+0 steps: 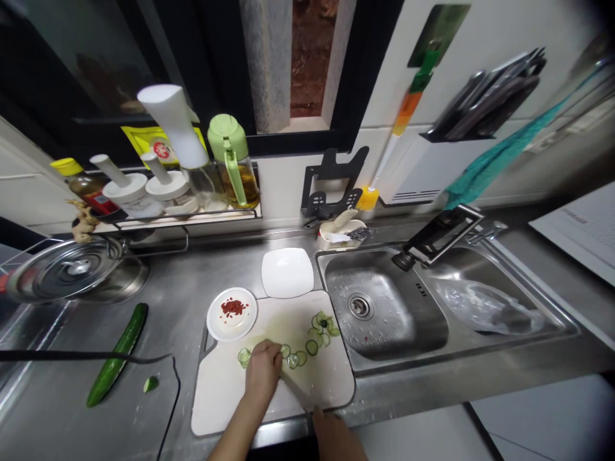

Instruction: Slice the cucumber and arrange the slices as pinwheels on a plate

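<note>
Fingers of the left hand (262,368) are bent down onto the cutting board (223,397), among cucumber slices (312,347); whether they pinch one cannot be told. Right hand (334,435), at the board's near edge, grasps a knife (296,392), blade angled toward the left fingertips. Slices lie across the board, clustered at its right side. Round plate (235,331) bearing red pieces (233,307) overlaps the far left corner; square dish (287,272) sits beyond. Cucumber (115,363) and small cut piece (150,383) rest on the left; sink (394,314) lies right.
</note>
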Demonstrator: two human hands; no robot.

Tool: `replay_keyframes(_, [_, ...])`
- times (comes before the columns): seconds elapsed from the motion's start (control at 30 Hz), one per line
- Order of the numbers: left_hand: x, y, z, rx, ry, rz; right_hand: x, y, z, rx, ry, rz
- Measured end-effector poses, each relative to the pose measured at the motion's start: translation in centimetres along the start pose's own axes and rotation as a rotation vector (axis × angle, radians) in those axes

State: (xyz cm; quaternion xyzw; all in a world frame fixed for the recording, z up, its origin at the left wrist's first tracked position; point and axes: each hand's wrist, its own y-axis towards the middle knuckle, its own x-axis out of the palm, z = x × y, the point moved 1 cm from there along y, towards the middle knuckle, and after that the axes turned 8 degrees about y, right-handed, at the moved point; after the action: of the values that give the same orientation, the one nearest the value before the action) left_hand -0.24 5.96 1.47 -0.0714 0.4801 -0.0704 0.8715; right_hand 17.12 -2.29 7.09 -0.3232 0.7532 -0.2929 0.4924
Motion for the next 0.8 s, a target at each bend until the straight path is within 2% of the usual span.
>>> replay_keyframes(0.47, [0.5, 0.4, 0.3, -0.104, -0.048, 0.000, 0.2, 0.4, 0.1, 0.000, 0.005, -0.007])
replay_keyframes(0.8, [0.2, 0.5, 0.5, -0.144, -0.120, -0.063, -1.5, -0.5, -1.0, 0.041, 0.002, -0.057])
